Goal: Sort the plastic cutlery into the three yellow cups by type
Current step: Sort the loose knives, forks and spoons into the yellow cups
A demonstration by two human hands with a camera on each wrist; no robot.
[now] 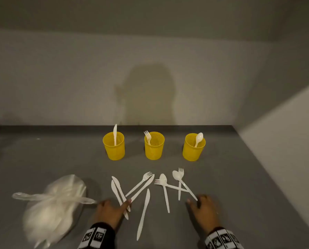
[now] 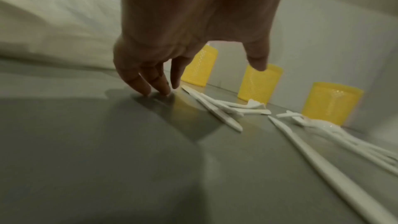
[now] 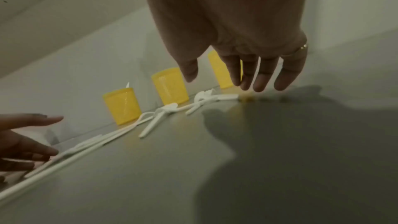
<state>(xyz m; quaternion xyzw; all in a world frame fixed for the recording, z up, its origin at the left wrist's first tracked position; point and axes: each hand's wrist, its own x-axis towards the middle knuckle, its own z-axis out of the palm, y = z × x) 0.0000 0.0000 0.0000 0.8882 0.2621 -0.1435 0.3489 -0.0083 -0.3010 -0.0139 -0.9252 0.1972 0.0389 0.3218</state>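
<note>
Three yellow cups stand in a row at the back of the grey table [image 1: 240, 177]: the left cup [image 1: 114, 148] holds a knife, the middle cup [image 1: 154, 148] a fork, the right cup [image 1: 193, 149] a spoon. White plastic cutlery lies scattered in front: two knives [image 1: 117, 191] on the left, a long knife [image 1: 144, 211] in the middle, forks and spoons [image 1: 177, 182] on the right. My left hand [image 1: 110, 211] is open, fingertips [image 2: 150, 89] on the table beside the two knives. My right hand [image 1: 202, 207] hovers open by a spoon handle, holding nothing.
A tied clear plastic bag [image 1: 54, 207] of more white cutlery lies at the front left, close to my left hand. A wall runs behind the cups and another along the table's right side.
</note>
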